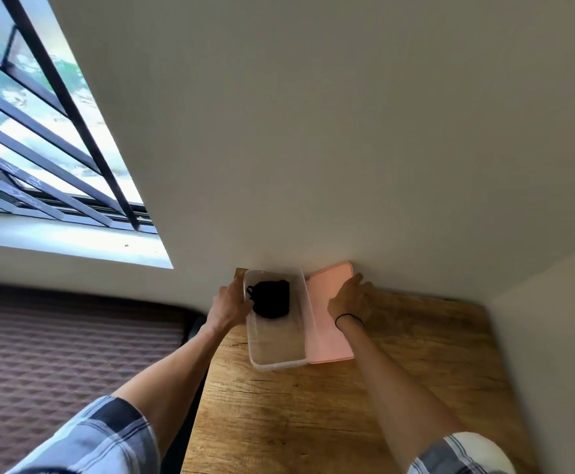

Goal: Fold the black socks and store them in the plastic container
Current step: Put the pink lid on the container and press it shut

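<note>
Black socks (271,298), one folded bundle, lie in the far end of the single clear plastic container (276,355) at centre frame on the wooden counter (313,422). The left hand (229,304) clasps the container's left wall; the right hand (351,301) rests flat, fingers spread, on the one pink lid (327,336) just right. A careless lift of that lid could nudge the light container sideways.
</note>
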